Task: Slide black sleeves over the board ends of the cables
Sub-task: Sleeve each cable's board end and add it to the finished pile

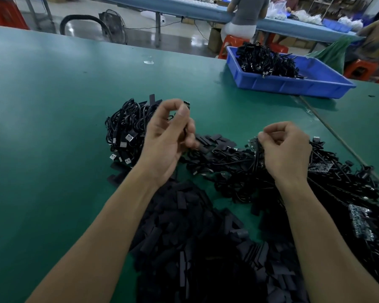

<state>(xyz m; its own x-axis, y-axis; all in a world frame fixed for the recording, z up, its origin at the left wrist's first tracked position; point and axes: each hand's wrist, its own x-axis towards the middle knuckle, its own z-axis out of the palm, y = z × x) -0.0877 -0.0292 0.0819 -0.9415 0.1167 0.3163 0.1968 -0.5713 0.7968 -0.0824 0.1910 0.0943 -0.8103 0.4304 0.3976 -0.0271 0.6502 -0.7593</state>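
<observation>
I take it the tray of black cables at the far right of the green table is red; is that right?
Not quite: the tray is blue, not red, as the head view shows. The rest holds: it contains black cables and stands at the far right of the green table.

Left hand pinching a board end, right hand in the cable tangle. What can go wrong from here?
1. The right hand grips strands in the tangled cable pile; pulling could drag neighbours or snag a board.
2. The left hand pinches the small board end between thumb and finger; a slip could drop it into the black sleeve pile, where it would be hard to spot.
</observation>
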